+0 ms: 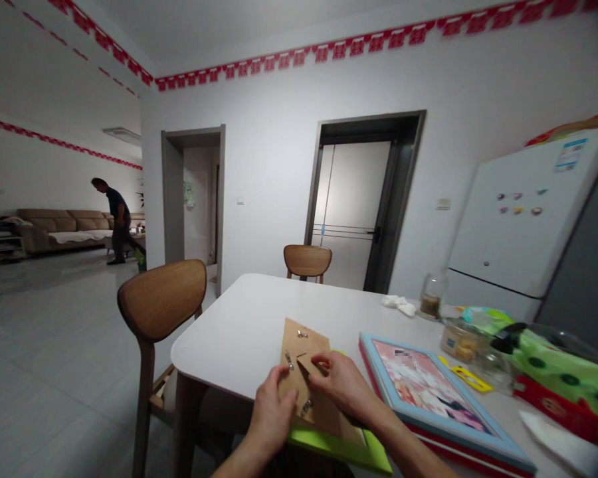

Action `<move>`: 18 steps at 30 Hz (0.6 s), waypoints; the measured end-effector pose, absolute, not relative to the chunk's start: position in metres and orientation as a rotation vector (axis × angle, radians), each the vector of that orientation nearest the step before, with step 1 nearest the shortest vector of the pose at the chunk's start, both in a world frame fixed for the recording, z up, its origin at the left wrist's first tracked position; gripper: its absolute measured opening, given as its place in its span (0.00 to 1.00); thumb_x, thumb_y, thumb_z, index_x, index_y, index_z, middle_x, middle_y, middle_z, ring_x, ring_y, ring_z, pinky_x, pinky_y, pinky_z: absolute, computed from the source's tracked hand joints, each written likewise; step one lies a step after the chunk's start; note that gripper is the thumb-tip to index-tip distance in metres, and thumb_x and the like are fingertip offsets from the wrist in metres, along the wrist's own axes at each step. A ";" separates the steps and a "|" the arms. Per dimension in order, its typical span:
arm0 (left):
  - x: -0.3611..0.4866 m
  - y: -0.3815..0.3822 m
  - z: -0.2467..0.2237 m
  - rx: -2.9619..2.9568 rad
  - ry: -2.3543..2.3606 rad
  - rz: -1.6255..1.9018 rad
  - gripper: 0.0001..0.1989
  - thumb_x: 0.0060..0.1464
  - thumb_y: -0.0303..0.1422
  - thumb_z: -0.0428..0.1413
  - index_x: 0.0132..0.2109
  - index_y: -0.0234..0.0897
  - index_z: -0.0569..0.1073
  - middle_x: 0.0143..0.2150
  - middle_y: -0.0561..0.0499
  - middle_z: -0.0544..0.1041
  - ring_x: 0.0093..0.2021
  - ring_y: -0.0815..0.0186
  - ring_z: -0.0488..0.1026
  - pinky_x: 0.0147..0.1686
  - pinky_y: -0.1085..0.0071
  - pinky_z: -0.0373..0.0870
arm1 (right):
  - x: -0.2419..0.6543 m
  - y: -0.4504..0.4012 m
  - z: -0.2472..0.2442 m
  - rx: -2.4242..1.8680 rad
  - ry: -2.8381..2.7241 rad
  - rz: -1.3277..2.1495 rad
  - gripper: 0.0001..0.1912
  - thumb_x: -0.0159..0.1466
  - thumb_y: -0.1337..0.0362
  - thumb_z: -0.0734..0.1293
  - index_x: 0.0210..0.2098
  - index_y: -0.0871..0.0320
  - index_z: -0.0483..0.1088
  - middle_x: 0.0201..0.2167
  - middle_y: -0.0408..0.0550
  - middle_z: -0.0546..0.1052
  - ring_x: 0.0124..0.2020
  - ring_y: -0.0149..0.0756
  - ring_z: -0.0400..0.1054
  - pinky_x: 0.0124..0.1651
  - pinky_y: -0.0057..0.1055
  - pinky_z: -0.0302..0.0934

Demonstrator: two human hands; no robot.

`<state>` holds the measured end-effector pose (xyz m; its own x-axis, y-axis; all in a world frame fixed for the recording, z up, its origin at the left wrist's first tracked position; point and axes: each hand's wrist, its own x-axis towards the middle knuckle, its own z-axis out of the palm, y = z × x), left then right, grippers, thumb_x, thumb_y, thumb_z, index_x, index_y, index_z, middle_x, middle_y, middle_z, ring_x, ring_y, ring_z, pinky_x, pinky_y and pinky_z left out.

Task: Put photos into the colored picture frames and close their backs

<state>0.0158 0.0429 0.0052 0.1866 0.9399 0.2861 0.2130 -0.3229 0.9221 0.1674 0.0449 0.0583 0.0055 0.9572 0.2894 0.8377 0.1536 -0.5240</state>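
A brown backing board (pixel 293 335) with several small metal clips lies over a lime-green picture frame (pixel 336 450) at the table's near edge. My left hand (pixel 273 413) is closed around the board's left side, its thumb and fingers near a clip. With thumb and forefinger together, my right hand (pixel 343 385) pinches a brown stand flap (pixel 305 366) that is tilted up from the board. The flap's lower part is partly hidden behind my right hand. Just to the right lies a light-blue picture frame (pixel 379 364) with a pinkish picture in it.
The white table (pixel 249 312) also bears a glass jar (pixel 431 304), crumpled white tissue (pixel 398 305), a clear container (pixel 461 340) and a green bag (pixel 563 362). Wooden chairs (pixel 164 299) stand at the left and far side. A person (pixel 118 216) walks in the distance.
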 end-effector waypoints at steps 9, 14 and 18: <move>-0.040 0.091 -0.013 1.207 1.187 1.329 0.11 0.50 0.24 0.48 0.43 0.32 0.63 0.33 0.50 0.73 0.30 0.69 0.72 0.30 0.75 0.68 | 0.200 0.030 0.032 -1.759 -1.766 0.229 0.21 0.55 0.56 0.56 0.41 0.63 0.67 0.35 0.53 0.73 0.32 0.36 0.67 0.37 0.30 0.59; -0.067 0.105 -0.020 1.239 1.337 1.258 0.10 0.47 0.25 0.51 0.41 0.32 0.66 0.28 0.52 0.73 0.27 0.69 0.72 0.27 0.76 0.67 | 0.231 0.008 -0.004 -2.040 -1.820 0.071 0.20 0.54 0.59 0.56 0.41 0.63 0.67 0.38 0.57 0.72 0.39 0.42 0.66 0.42 0.33 0.57; -0.077 0.113 -0.018 1.406 1.486 1.176 0.11 0.46 0.22 0.49 0.40 0.32 0.66 0.29 0.51 0.74 0.31 0.67 0.72 0.31 0.74 0.66 | 0.225 0.003 -0.013 -2.146 -1.830 0.070 0.22 0.54 0.59 0.56 0.45 0.64 0.63 0.41 0.60 0.70 0.43 0.44 0.64 0.44 0.34 0.56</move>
